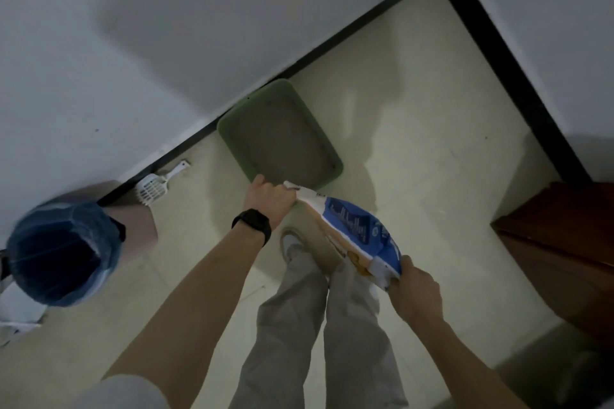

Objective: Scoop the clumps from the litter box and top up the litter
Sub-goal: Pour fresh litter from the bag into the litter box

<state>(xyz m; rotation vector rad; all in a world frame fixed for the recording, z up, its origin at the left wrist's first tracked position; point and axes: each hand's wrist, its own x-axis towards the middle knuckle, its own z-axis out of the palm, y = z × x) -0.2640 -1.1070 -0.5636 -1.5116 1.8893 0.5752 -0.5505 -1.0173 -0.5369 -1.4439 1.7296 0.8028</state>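
Note:
A green litter box (pixel 232 133) with grey litter sits on the floor against the wall. I hold a blue and white litter bag (pixel 357 229) tilted above the floor, just short of the box's near edge. My left hand (pixel 269 197) grips the bag's upper corner, which points toward the box. My right hand (pixel 415 289) grips the bag's lower end. A white slotted scoop (pixel 153 188) lies on the floor by the wall, left of the box.
A bin lined with a blue bag (pixel 63 252) stands at the left. A brown wooden cabinet (pixel 558 249) stands at the right. My legs and a shoe (pixel 292 244) are below the bag. A black skirting runs along both walls.

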